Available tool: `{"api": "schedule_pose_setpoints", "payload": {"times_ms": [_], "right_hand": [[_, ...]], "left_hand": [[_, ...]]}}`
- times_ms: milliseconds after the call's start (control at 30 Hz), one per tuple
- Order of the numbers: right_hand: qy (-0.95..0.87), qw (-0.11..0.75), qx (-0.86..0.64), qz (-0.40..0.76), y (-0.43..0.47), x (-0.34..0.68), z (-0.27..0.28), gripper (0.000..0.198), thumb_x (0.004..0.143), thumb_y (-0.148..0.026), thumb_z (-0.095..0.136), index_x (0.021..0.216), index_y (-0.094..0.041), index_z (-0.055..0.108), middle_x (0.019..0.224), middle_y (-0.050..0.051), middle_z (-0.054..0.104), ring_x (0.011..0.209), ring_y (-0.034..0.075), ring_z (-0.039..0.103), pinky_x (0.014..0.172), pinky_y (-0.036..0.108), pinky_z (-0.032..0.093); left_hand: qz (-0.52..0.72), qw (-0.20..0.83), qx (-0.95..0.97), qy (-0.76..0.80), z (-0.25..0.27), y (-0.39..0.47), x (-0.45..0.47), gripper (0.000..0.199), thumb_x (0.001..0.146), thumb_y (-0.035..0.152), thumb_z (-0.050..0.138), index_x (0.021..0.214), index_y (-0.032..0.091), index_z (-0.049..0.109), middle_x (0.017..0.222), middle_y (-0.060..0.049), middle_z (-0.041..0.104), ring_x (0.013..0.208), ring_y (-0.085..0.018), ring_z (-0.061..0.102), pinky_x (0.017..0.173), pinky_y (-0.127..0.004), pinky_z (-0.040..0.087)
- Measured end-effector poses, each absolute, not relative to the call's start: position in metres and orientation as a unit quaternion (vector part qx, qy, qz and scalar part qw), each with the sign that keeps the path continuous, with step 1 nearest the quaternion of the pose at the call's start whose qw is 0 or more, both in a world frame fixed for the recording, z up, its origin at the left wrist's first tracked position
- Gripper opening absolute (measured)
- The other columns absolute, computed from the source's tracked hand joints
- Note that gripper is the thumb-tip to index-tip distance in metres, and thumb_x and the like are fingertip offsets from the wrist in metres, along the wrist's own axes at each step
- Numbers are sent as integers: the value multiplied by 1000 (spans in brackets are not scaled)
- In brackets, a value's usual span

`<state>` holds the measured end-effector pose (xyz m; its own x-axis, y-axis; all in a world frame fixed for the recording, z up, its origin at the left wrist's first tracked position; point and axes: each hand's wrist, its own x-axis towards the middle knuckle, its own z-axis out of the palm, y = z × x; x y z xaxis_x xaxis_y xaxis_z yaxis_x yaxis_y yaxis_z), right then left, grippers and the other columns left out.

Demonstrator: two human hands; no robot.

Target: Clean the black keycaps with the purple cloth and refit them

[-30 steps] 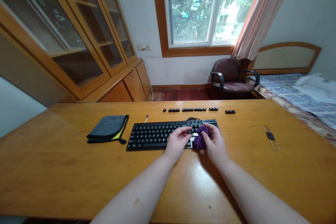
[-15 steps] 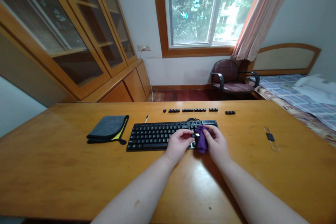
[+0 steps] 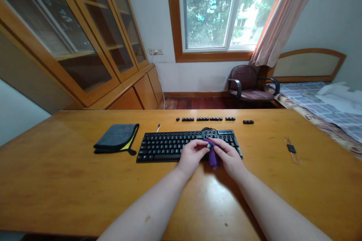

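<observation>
A small black keycap [image 3: 209,145] is pinched between the fingertips of my left hand [image 3: 192,155]. My right hand [image 3: 228,157] grips a purple cloth [image 3: 214,157], which touches the keycap's right side and hangs down in front. Both hands are close together over the right part of a black keyboard [image 3: 162,146], whose main key block shows to the left of them. My hands and the cloth hide some of its keys.
Black keycaps [image 3: 203,119] lie in a row along the far side of the wooden table [image 3: 85,188]. A folded grey cloth [image 3: 115,136] and a small brush [image 3: 158,127] lie on the left. On the right is a keycap puller [image 3: 291,148] with wire loops.
My right hand has moved left with the purple cloth, bringing it against the keycap in my left hand. More of the keyboard's right end shows. My left hand has barely moved.
</observation>
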<state>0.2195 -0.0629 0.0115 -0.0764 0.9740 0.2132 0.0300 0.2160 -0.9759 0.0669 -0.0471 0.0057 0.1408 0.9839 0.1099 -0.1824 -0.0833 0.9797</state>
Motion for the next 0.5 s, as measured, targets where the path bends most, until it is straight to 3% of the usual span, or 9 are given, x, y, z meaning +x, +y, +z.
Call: {"api": "schedule_pose_setpoints", "payload": {"times_ms": [100, 233, 500], "right_hand": [[-521, 539, -427, 505, -64, 221, 12, 31, 79, -37, 57, 108, -27, 64, 116, 5, 61, 111, 24, 52, 99, 40, 34], [-526, 513, -422, 531, -62, 222, 10, 38, 71, -32, 67, 108, -28, 64, 116, 5, 61, 109, 24, 53, 97, 40, 36], [-540, 510, -440, 505, -60, 221, 8, 27, 66, -27, 70, 93, -23, 69, 95, 5, 67, 90, 22, 60, 84, 36, 44]], "left_hand": [[537, 544, 507, 397, 6, -47, 66, 18, 66, 20, 69, 82, 15, 64, 82, -3, 67, 79, -15, 62, 77, -29, 49], [535, 533, 523, 395, 4, -47, 65, 16, 65, 19, 69, 80, 16, 64, 81, -3, 66, 79, -15, 62, 78, -29, 49], [527, 539, 530, 388, 3, -47, 65, 11, 64, 17, 68, 76, 16, 67, 81, -4, 67, 79, -17, 62, 78, -31, 49]]}}
